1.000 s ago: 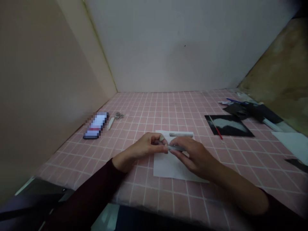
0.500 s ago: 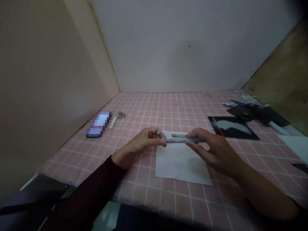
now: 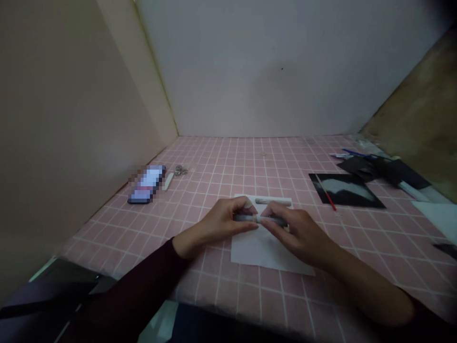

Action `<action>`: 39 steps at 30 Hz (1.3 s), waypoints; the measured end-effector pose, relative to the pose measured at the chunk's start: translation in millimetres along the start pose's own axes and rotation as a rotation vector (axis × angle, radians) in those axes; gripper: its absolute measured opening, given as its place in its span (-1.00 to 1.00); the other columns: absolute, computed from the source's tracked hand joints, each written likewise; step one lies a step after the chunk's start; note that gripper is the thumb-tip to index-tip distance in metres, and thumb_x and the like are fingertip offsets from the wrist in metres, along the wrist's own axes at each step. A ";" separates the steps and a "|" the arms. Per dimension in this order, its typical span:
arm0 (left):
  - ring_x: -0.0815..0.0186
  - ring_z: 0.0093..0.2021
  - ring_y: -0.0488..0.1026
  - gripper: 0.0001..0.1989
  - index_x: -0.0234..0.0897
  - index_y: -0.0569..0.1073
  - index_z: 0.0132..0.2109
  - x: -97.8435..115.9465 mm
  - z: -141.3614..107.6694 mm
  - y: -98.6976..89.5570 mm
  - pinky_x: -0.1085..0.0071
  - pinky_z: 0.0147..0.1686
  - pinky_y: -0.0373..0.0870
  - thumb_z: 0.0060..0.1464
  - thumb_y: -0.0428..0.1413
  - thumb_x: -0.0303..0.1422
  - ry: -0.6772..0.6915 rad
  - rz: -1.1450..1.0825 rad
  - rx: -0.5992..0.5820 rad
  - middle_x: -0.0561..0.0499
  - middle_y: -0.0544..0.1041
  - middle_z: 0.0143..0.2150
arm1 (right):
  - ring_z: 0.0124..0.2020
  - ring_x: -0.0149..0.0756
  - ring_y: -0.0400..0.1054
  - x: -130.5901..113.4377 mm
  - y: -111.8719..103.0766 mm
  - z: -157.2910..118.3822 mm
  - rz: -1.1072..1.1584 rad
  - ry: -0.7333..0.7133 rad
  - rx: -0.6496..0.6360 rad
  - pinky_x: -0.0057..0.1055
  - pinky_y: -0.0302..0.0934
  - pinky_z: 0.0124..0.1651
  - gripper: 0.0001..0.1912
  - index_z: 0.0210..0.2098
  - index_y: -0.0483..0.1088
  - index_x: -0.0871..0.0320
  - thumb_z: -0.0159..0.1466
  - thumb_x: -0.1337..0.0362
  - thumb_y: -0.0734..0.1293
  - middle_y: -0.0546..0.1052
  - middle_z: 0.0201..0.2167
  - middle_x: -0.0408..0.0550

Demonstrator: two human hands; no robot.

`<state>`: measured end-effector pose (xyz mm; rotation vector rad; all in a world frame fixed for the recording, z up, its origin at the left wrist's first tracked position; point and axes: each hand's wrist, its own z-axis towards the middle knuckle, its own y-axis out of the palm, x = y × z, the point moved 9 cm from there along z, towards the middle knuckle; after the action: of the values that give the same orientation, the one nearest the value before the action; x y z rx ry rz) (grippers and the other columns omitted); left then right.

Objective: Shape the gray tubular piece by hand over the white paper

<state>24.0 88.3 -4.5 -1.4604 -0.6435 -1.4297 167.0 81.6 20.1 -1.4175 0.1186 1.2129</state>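
Observation:
Both of my hands grip one slim grey-white stick (image 3: 244,217), which looks like a paper roll, held level above a white sheet of paper (image 3: 264,247). My left hand (image 3: 226,216) pinches its left part between thumb and fingers. Close by, my right hand (image 3: 294,228) is closed round the right part, and the fingertips of the two hands almost meet at the middle. A second similar stick (image 3: 273,202), grey at its left end and paler to the right, lies on the sheet's far edge.
Right of the sheet, a red-handled thin brush (image 3: 330,200) rests across a black sheet with a pale patch (image 3: 352,188). Dark scraps (image 3: 360,166) and a white sheet (image 3: 435,216) lie further right. A phone (image 3: 147,185), a pale strip (image 3: 168,182) and small metal scissors (image 3: 180,170) are at left.
My right hand has come left and down, and my left hand has shifted right, so they now meet on the stick. The stick has come lower, nearer to me; the second stick is uncovered.

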 end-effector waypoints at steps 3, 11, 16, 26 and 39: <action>0.33 -0.27 0.45 -0.81 -0.29 0.49 -0.22 11.2 -0.8 -9.5 0.38 -0.22 0.37 0.08 0.29 -0.30 0.098 0.195 0.074 0.02 0.51 -0.29 | -0.50 -0.35 0.25 8.7 -10.9 0.4 0.019 0.050 0.037 -0.40 0.09 -0.44 -0.73 -0.36 0.38 0.11 0.39 0.10 0.24 0.41 -0.52 -0.14; 0.31 -0.27 0.49 -0.82 -0.27 0.48 -0.20 15.5 -2.1 -0.6 0.40 -0.25 0.40 0.10 0.28 -0.31 0.186 0.315 0.032 0.01 0.54 -0.28 | -0.48 -0.33 0.25 10.0 -5.5 2.2 0.082 0.073 -0.011 -0.38 0.10 -0.41 -0.71 -0.39 0.39 0.11 0.38 0.10 0.23 0.40 -0.51 -0.14; 0.31 -0.27 0.48 -0.85 -0.28 0.48 -0.21 22.3 -3.7 -10.8 0.38 -0.21 0.40 0.13 0.27 -0.32 0.239 0.384 0.134 0.01 0.54 -0.28 | -0.48 -0.33 0.21 16.4 -16.3 2.7 0.130 0.101 0.051 -0.37 0.06 -0.42 -0.67 -0.45 0.36 0.11 0.36 0.06 0.26 0.34 -0.53 -0.15; 0.26 -0.20 0.50 -0.87 -0.27 0.48 -0.20 34.4 -6.4 -14.5 0.35 -0.16 0.39 0.13 0.26 -0.37 0.320 0.496 0.174 -0.02 0.57 -0.24 | -0.58 -0.40 0.06 27.1 -25.8 1.9 0.264 0.169 0.057 -0.38 -0.05 -0.51 -0.63 -0.49 0.33 0.10 0.33 0.01 0.29 0.20 -0.62 -0.22; 0.41 -0.37 0.48 -0.77 -0.31 0.48 -0.14 15.9 -3.6 -20.8 0.47 -0.32 0.43 0.07 0.31 -0.39 0.223 0.309 0.188 0.03 0.55 -0.29 | -0.50 -0.37 0.14 24.2 -21.4 2.1 0.237 0.135 0.080 -0.38 0.01 -0.44 -0.65 -0.46 0.36 0.12 0.35 0.03 0.28 0.28 -0.55 -0.18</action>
<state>7.0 89.6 15.6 -1.1754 -0.3821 -1.2322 191.2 102.9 18.2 -1.4437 0.4350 1.2885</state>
